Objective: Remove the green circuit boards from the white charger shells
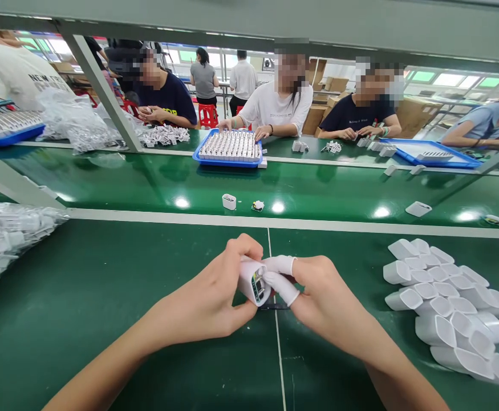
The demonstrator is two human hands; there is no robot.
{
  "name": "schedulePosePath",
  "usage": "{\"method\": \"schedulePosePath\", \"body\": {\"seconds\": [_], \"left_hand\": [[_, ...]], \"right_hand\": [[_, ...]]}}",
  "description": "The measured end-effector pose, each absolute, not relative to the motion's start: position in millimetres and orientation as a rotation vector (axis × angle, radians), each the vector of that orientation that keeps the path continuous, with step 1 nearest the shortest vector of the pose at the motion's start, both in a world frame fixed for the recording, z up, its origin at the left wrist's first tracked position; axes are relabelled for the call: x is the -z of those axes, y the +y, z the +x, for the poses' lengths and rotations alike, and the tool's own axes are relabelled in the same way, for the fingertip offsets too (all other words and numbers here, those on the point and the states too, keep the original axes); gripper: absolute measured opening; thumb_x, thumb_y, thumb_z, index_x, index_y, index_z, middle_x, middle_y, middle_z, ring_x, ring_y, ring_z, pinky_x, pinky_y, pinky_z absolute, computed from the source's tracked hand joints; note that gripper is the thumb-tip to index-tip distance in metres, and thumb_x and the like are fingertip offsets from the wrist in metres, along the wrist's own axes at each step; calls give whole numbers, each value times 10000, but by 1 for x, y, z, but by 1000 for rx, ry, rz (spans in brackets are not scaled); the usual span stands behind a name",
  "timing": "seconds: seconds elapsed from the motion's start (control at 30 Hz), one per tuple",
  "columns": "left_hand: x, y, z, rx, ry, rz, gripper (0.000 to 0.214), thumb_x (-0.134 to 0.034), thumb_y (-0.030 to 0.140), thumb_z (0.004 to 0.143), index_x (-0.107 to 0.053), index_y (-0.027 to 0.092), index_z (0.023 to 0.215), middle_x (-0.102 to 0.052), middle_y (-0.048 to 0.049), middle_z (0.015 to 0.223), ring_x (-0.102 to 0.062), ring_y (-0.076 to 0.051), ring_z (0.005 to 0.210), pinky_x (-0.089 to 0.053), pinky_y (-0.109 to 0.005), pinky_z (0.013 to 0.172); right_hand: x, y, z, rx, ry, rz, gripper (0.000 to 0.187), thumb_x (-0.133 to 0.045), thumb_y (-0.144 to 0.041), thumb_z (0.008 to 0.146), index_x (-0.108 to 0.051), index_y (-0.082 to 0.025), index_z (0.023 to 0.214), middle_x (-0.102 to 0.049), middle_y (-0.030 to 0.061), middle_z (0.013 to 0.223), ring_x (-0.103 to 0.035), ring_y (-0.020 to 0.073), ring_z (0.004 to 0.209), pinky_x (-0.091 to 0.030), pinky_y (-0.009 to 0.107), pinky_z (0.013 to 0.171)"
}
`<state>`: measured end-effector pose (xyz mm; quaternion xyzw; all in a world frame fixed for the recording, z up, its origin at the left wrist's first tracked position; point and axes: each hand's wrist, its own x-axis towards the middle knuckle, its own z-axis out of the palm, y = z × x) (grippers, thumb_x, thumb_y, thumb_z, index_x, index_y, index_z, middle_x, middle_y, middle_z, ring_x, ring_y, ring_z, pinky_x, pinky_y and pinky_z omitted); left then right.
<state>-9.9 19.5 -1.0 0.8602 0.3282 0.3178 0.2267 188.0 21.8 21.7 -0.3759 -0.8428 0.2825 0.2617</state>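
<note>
Gripping the white casing (246,276), the left hand (217,292) is aiming its oblong mouth (258,286) rightward, long axis near-upright; the right hand (320,287) is touching there, grip unclear.

Plastic bag (13,240) cut off at left, housing (247,274) partly hidden by fingers (249,246)

Bright indoor light, mostly sharp.
Windows (449,81) glow behind; white glare spots the glossy green belt (335,194); wide-angle stretch shows toward the edges.
</note>
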Motion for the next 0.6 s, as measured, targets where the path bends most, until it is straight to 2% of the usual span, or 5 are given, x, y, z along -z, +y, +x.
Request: {"method": "schedulePosePath", "body": {"seconds": [0.07,0.13,0.27,0.47,0.6], "left_hand": [[0,19,-12,-870,927,2356,472,-522,23,739,-312,231,1106,-468,-71,1057,-536,-174,889,-531,-280,696],[0,18,-11,-849,929,2387,471,-516,11,741,-315,224,1110,-470,-78,1071,-535,-172,894,-530,-286,721],[0,16,-7,-780,869,2506,442,-468,-35,750,-341,211,1094,-482,-67,1028,-513,-167,866,-516,-301,751],[5,20,-3,-781,911,2406,440,-505,3,743,-333,223,1082,-484,-51,1016,-519,-160,815,-508,-277,684],[11,23,-3,-805,940,2387,452,-493,3,712,-353,231,1077,-489,-42,1003,-525,-159,790,-495,-276,664]], "right_hand": [[-23,22,186,-786,-2273,-1001,242,-426,-28,836,-409,-204,670,-427,-65,600,-327,78,517,-279,196,484],[-24,22,186,-752,-2280,-1054,250,-434,8,773,-376,-206,657,-434,-63,601,-326,78,518,-268,199,477],[-22,24,190,-703,-2371,-1145,294,-435,27,669,-282,-219,618,-365,-70,545,-260,82,478,-200,220,437],[-17,25,190,-681,-2438,-1258,313,-417,5,696,-233,-237,620,-403,-49,564,-306,92,466,-219,222,436],[-12,32,187,-592,-2418,-1285,349,-425,20,675,-206,-241,603,-341,-67,517,-239,87,443,-180,239,437]]}}
